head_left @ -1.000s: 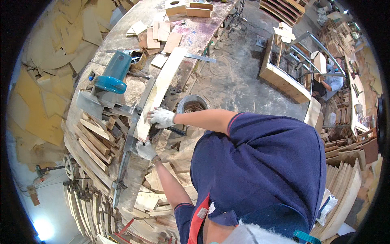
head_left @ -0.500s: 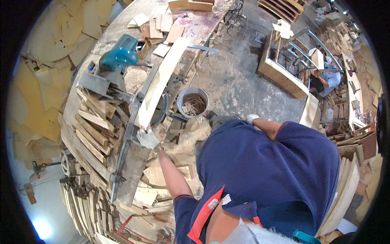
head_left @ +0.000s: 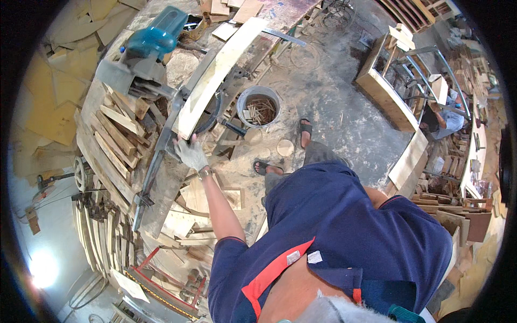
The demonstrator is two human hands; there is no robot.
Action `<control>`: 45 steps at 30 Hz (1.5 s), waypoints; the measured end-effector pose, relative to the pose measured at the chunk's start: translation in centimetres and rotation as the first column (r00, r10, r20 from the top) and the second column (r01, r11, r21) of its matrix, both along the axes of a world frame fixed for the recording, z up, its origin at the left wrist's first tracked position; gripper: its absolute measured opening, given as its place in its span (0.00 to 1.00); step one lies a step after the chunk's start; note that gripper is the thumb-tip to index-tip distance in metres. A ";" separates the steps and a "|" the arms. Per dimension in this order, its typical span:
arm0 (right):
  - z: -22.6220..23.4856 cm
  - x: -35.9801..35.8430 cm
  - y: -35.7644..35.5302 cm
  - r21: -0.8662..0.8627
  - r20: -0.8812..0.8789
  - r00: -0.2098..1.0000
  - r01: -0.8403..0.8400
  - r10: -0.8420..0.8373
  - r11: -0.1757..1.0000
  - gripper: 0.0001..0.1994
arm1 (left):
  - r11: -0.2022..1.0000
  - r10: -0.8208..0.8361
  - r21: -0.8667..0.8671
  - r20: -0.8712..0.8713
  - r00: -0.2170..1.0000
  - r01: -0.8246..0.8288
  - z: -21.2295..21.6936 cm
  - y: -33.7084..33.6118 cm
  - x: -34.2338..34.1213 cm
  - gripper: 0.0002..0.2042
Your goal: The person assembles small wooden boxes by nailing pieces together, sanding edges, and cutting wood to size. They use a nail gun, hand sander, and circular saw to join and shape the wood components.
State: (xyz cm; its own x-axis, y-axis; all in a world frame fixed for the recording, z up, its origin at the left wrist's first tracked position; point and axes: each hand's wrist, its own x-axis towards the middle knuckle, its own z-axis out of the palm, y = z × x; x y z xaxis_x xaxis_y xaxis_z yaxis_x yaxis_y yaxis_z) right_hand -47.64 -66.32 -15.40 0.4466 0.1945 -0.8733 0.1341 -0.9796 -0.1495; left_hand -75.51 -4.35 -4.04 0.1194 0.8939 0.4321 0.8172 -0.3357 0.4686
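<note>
A long pale wooden board [head_left: 219, 77] lies on a woodworking machine, along its long metal fence [head_left: 161, 137]. My left hand [head_left: 191, 154], in a light work glove with bare fingertips, grips the board's near end, thumb and fingers at its edges. A teal motor housing [head_left: 156, 35] sits at the far left of the machine, beside a grey metal guard [head_left: 116, 76]. My right hand is hidden behind my torso; only a bit of that forearm [head_left: 376, 197] shows.
A grey bucket [head_left: 259, 106] of wood offcuts stands right of the machine. Wood strips [head_left: 116, 137] are piled at its left. A wooden frame [head_left: 389, 96] with metal legs stands at the right, near a seated person [head_left: 449, 116]. A red-framed saw [head_left: 167, 288] lies low left.
The view has shifted, bringing both sandalled feet into sight. My left hand remains at the board's near end. My right glove, partly visible by my leg before, is now hidden.
</note>
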 end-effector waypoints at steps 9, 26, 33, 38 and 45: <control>-3.4 9.2 -0.1 0.120 -0.029 0.999 0.044 -0.041 0.992 0.20 | 0.996 -0.039 -0.071 0.200 0.979 0.055 0.0 -14.8 11.3 0.20; -5.5 23.2 1.5 0.329 -0.106 0.978 0.205 -0.179 0.922 0.20 | 0.720 -0.112 -0.518 0.569 0.814 0.461 -0.8 -17.5 38.9 0.18; -6.7 27.9 1.7 0.288 -0.058 0.992 0.127 -0.115 0.949 0.19 | 0.463 0.336 -0.683 0.725 0.601 0.565 -6.3 -9.6 44.6 0.15; -3.8 38.0 5.7 0.268 0.140 0.987 -0.114 0.079 0.957 0.19 | 0.348 0.684 -0.742 0.619 0.386 0.573 -12.0 -2.5 51.2 0.20; 5.9 52.6 23.3 0.614 0.421 0.903 -0.217 -0.083 0.759 0.17 | 0.363 0.519 -0.604 0.763 0.385 0.710 -10.9 -4.5 57.9 0.14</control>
